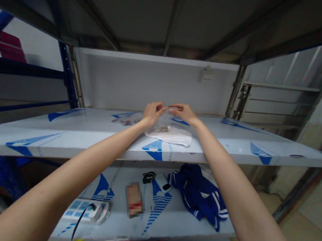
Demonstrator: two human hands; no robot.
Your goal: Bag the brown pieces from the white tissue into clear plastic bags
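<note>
Both arms reach forward over the upper shelf (95,135). My left hand (152,113) pinches the upper left edge of a clear plastic bag (164,121). Opposite it, my right hand (185,113) grips the bag's upper right edge with closed fingers. Small dark-and-light pieces, too small to make out, show low in the bag. Beneath it a white cloth or tissue (176,136) lies on the shelf. Just left of my left hand lies another crumpled clear bag (126,120) with reddish contents.
The lower shelf (119,222) holds a white power strip (86,211) with a black cord, a blurred-out rectangular item (134,200), a coiled black cable (148,177), a small pale device (162,182) and a blue garment (200,190). A metal shelf (141,18) hangs overhead.
</note>
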